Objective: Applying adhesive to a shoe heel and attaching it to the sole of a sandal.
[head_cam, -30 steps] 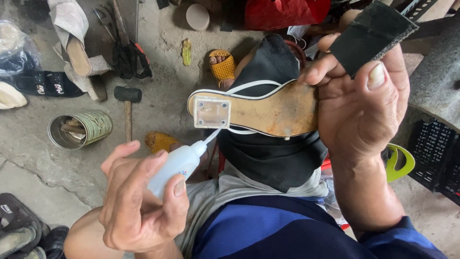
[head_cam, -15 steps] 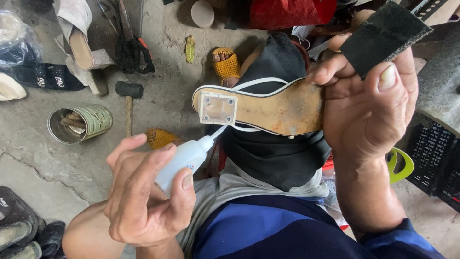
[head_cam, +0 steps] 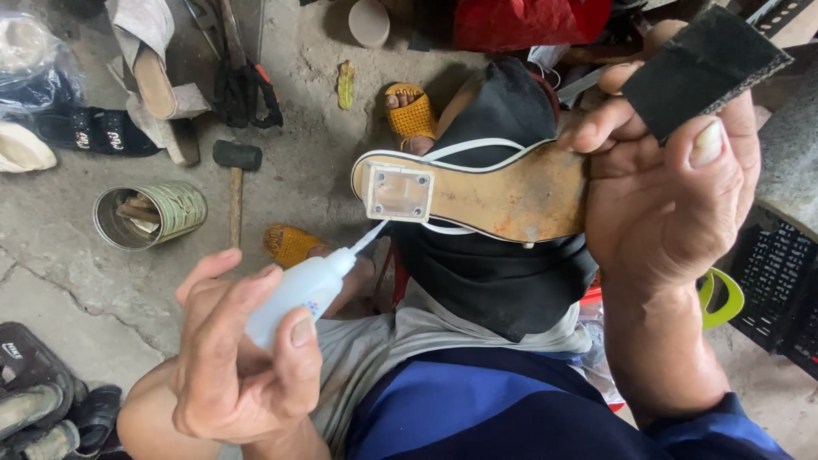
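Note:
My right hand (head_cam: 673, 196) grips an upturned sandal (head_cam: 503, 196) by its toe end, sole facing me, together with a black rubber piece (head_cam: 703, 64) pinched between the fingers. The sandal has a brown sole, white edge straps and a clear square heel block (head_cam: 398, 192). My left hand (head_cam: 234, 358) squeezes a small white glue bottle (head_cam: 298, 294). Its thin nozzle tip touches the lower edge of the clear heel block. Under the sandal a black cloth (head_cam: 498, 273) lies over my lap.
On the concrete floor lie a hammer (head_cam: 234, 170), a tin can (head_cam: 149, 215) with bits inside, pliers (head_cam: 243, 81) and several loose sandals and shoes. Yellow sandals (head_cam: 411, 115) sit on my feet. A black crate (head_cam: 780, 285) stands at the right.
The sandal has shifted slightly right and down. My left hand has kept the glue nozzle at the heel block, moving it along the block's lower edge.

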